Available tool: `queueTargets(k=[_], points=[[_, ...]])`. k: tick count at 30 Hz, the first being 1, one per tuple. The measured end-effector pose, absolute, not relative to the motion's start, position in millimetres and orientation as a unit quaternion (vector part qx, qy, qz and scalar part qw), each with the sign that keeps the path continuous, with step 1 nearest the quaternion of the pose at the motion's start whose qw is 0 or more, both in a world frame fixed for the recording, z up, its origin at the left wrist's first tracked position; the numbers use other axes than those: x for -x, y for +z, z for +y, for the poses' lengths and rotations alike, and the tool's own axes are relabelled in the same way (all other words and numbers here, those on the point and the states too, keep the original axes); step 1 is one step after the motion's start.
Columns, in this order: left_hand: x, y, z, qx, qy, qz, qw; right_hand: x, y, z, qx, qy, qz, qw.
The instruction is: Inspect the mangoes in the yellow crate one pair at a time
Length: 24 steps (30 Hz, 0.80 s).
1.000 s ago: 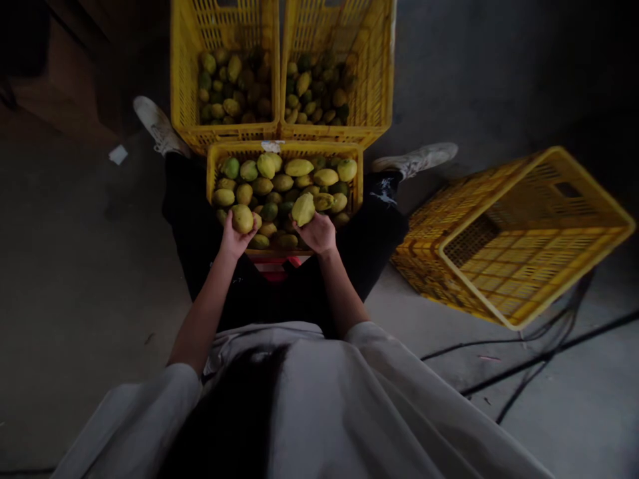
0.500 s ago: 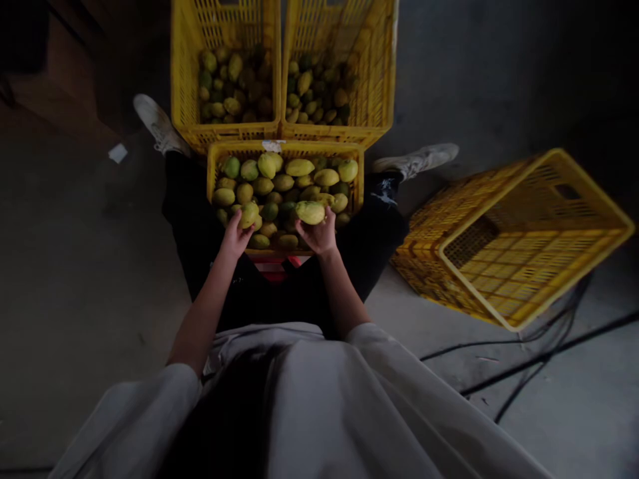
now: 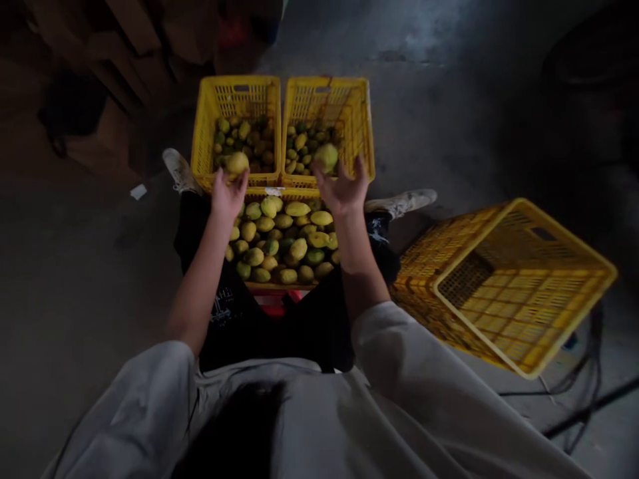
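Near the left crate's front rim, my left hand (image 3: pixel 229 194) has a yellow fruit (image 3: pixel 237 163) at its fingertips. My right hand (image 3: pixel 345 193) is spread open by the right crate, with a blurred green-yellow fruit (image 3: pixel 326 158) just beyond its fingers, at most touching them. Green and yellow fruits lie in the left yellow crate (image 3: pixel 200 143) and in the right yellow crate (image 3: pixel 368 143). Between my legs, a yellow crate (image 3: pixel 279 286) is filled with larger fruits (image 3: pixel 298 249); my forearms flank it.
A yellow crate (image 3: pixel 524 374) lies tipped at the right, its opening showing no fruit. Black cables (image 3: pixel 592 399) run behind it on the floor. Cardboard boxes (image 3: pixel 102 143) stand at the upper left, and a white scrap (image 3: pixel 138 191) lies near my left shoe (image 3: pixel 180 169).
Both hands have moved forward from the near crate to the two far crates, carrying a fruit each. My right hand's fingers have spread from its fruit. The view has shifted forward.
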<state>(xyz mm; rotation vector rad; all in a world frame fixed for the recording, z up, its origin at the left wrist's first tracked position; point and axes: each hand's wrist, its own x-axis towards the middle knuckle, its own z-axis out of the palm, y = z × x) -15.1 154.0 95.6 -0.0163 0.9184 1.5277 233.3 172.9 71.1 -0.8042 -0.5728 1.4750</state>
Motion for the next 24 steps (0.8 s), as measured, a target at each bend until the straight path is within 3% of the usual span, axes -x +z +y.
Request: queueTargets(k=[3,5,7,10,15,24], points=[[24.3,129.1,185.9,-0.094,0.7,0.337,0.623,-242.2,108.0,179.4,0.202,0.624,-0.285,0.698],[27.3,122.7,175.6,-0.169,0.689,0.337,0.619,-249.6,104.0,155.4,0.243,0.56,-0.359,0.706],[26.6,91.7,142.5,-0.243,0.637,0.413,0.604,-254.9,75.6,117.7,0.363,0.532,-0.42,0.639],[20.7,24.0,72.1,-0.373,0.475,0.619,0.502,-254.0,10.4,55.2,0.609,0.451,-0.519,0.395],[14.9,-40.8,9.5,-0.503,0.245,0.681,0.472,-240.4,-63.5,0.6,0.667,0.349,-0.639,0.158],[16.2,-46.5,18.4,-0.579,0.155,0.679,0.424,-237.9,-65.8,6.7,0.692,0.245,-0.666,0.13]])
